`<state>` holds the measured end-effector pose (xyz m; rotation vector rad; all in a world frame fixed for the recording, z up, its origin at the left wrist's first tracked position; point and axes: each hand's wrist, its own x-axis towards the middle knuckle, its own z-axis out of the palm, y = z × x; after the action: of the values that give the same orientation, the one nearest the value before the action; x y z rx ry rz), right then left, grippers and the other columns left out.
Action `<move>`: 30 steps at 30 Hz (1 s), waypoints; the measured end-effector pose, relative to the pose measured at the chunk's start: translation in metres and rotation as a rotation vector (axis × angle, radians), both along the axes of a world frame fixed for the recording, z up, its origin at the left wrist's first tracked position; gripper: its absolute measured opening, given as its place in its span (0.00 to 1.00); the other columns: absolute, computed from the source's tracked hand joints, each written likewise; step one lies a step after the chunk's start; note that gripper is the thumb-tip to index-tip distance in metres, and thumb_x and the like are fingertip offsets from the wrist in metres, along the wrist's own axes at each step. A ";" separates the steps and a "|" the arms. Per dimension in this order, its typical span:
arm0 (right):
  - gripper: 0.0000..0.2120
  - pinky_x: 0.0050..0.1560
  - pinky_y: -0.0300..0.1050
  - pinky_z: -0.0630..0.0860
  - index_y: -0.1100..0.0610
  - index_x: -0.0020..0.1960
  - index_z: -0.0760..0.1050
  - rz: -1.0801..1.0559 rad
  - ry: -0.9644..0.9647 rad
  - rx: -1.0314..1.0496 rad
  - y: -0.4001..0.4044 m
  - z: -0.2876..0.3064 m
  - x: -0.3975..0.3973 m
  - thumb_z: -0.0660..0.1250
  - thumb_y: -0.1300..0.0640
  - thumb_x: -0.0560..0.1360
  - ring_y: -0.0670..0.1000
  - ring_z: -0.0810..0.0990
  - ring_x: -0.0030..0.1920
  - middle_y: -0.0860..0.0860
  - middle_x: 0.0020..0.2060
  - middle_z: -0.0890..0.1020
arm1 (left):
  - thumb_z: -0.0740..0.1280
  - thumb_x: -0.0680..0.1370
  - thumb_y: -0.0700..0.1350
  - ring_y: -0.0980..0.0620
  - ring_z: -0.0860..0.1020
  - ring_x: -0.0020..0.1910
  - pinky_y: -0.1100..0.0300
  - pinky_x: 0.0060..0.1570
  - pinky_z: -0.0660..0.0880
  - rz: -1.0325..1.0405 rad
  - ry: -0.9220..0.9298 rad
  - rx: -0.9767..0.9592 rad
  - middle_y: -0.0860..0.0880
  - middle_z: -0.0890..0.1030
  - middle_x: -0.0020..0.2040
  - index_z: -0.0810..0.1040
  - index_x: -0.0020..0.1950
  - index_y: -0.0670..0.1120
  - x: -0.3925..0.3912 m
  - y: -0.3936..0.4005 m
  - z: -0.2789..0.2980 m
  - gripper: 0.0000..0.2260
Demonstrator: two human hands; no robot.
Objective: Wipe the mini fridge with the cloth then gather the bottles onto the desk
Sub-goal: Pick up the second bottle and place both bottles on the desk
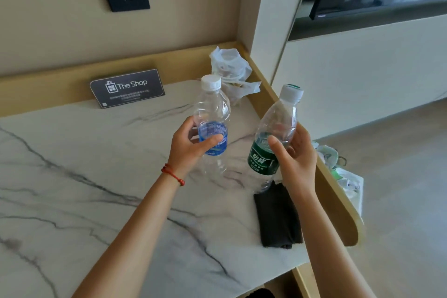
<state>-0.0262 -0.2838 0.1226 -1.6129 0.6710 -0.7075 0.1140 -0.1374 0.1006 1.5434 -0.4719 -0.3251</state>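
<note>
Blue-label bottle (212, 128) gripped in left hand (191, 147), green-label bottle (271, 143) gripped tilted in right hand (295, 157), both above the desk (96, 176); dark cloth (278, 218) lies below.

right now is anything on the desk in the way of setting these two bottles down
Mostly no. The marble desk lies bare under the blue-label bottle in the left hand. Below the green-label bottle in the right hand lies the folded dark cloth, so set it down left of that.

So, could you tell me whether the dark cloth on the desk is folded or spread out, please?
Folded. The dark cloth lies on the marble desk as a narrow, thick rectangle with layered edges at its near end, beside the right hand.
</note>
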 end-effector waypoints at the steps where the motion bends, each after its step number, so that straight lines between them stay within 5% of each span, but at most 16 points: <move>1: 0.27 0.58 0.55 0.76 0.50 0.63 0.70 -0.019 0.011 -0.019 -0.003 -0.002 0.003 0.72 0.49 0.66 0.48 0.79 0.55 0.50 0.55 0.80 | 0.73 0.59 0.54 0.62 0.80 0.45 0.70 0.40 0.74 -0.012 -0.004 0.000 0.54 0.80 0.48 0.76 0.53 0.49 0.006 -0.006 -0.001 0.25; 9: 0.35 0.61 0.45 0.73 0.53 0.68 0.64 -0.125 0.037 -0.161 -0.006 -0.018 0.028 0.69 0.44 0.65 0.44 0.75 0.60 0.50 0.61 0.75 | 0.73 0.60 0.55 0.61 0.79 0.49 0.69 0.45 0.74 -0.106 -0.068 0.069 0.60 0.79 0.52 0.75 0.61 0.45 0.041 -0.039 -0.017 0.32; 17: 0.34 0.62 0.40 0.72 0.56 0.70 0.63 -0.147 0.049 -0.198 -0.016 -0.034 0.049 0.73 0.54 0.68 0.48 0.73 0.63 0.53 0.64 0.74 | 0.74 0.60 0.54 0.62 0.78 0.51 0.65 0.50 0.75 -0.158 -0.051 0.080 0.59 0.78 0.53 0.74 0.57 0.54 0.062 -0.054 -0.025 0.27; 30: 0.38 0.63 0.49 0.73 0.55 0.70 0.61 -0.135 0.051 -0.193 -0.020 -0.041 0.059 0.72 0.48 0.66 0.49 0.73 0.64 0.54 0.65 0.73 | 0.74 0.61 0.54 0.60 0.78 0.53 0.62 0.53 0.76 -0.194 -0.098 0.098 0.58 0.78 0.54 0.72 0.57 0.57 0.071 -0.059 -0.030 0.26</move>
<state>0.0325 -0.3041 0.0813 -1.7789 0.7730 -0.8531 0.1848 -0.1968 0.0703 1.6167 -0.6939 -0.4288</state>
